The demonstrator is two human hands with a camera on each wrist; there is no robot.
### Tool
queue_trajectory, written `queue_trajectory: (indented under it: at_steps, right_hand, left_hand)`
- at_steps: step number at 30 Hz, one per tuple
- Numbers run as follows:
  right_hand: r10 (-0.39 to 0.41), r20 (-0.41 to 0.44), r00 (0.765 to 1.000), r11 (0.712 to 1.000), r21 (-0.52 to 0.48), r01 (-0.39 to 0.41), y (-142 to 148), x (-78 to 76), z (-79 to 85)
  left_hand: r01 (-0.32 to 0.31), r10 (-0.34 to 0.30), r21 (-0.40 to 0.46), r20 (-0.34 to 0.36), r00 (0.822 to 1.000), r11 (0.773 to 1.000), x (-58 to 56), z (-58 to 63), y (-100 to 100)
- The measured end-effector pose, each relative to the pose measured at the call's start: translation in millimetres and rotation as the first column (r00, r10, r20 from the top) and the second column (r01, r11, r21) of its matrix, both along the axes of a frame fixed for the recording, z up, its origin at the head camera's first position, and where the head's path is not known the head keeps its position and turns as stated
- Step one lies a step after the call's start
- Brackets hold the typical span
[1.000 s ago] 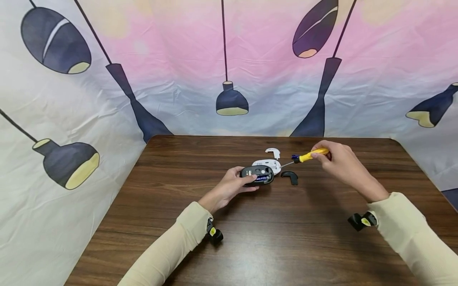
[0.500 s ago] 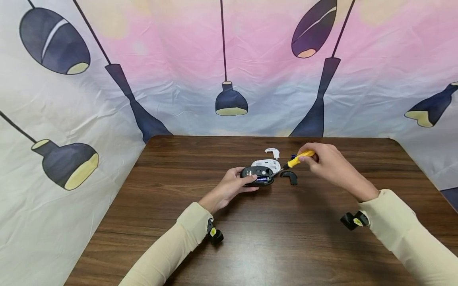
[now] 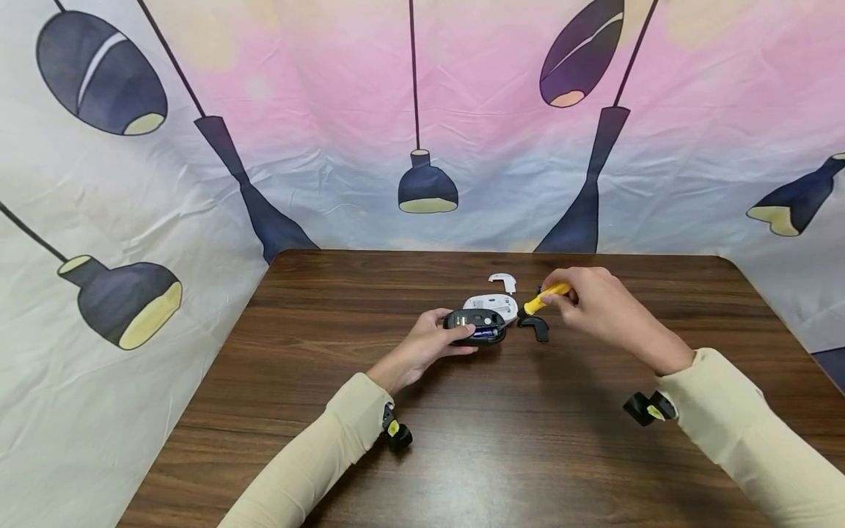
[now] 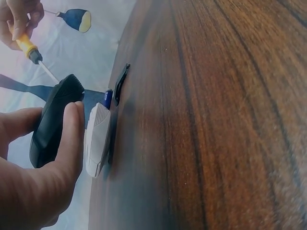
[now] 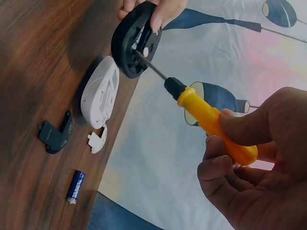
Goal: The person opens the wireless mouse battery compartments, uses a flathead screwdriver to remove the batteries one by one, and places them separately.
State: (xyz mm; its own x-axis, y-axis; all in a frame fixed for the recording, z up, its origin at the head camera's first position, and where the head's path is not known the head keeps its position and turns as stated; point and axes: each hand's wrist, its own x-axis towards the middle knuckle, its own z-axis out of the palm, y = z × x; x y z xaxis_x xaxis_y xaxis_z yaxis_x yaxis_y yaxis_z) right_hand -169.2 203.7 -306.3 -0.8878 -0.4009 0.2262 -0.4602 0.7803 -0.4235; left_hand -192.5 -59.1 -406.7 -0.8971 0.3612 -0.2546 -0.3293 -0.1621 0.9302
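My left hand (image 3: 422, 346) grips a black computer mouse (image 3: 474, 318), its underside turned up, thumb across the open battery bay. A blue battery (image 3: 485, 333) lies in that bay. My right hand (image 3: 597, 308) pinches the yellow handle of a screwdriver (image 3: 544, 299). In the right wrist view the shaft of the screwdriver (image 5: 156, 70) reaches into the mouse (image 5: 125, 45), its tip at the end of the battery bay. Just behind the black mouse, a white mouse (image 3: 502, 302) lies bottom up on the table.
A white battery cover (image 3: 505, 281) lies behind the white mouse, and a black battery cover (image 3: 538, 328) to its right. In the right wrist view a loose blue battery (image 5: 76, 187) lies on the wooden table (image 3: 462, 440). A printed cloth (image 3: 343, 147) hangs behind the table.
My right hand has moved left with the screwdriver, bringing its tip from beside the white mouse to the black one. The left hand keeps the black mouse in nearly the same place.
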Motion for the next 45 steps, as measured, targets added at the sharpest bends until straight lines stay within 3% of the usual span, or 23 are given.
queue_trajectory:
  at_steps: [13,20,30,34,45]
  right_hand:
    - [0.078,-0.065,0.995,0.996,0.042,-0.075,-9,2.5,2.2]
    - [0.045,-0.047,0.998,0.998,0.055,-0.042,-6,0.8,1.8]
    - [0.022,-0.129,0.991,0.984,0.179,0.001,6,-1.1,-4.3]
    - [0.015,-0.118,0.993,0.978,0.207,0.009,11,-2.8,-7.1]
    - [0.051,-0.093,0.994,0.979,0.203,-0.031,22,-5.6,-17.5]
  left_hand:
    - [-0.006,0.007,-0.011,0.011,1.000,1.000,-0.2,-0.2,2]
    - [-0.008,0.008,-0.001,0.018,1.000,1.000,0.3,0.4,-2]
    - [-0.003,0.004,-0.004,0.034,0.999,1.000,-1.2,-0.2,-3]
    - [-0.003,0.003,0.000,0.037,0.999,1.000,-1.1,0.2,-4]
    - [0.013,-0.013,0.009,0.031,0.999,1.000,0.1,0.4,-5]
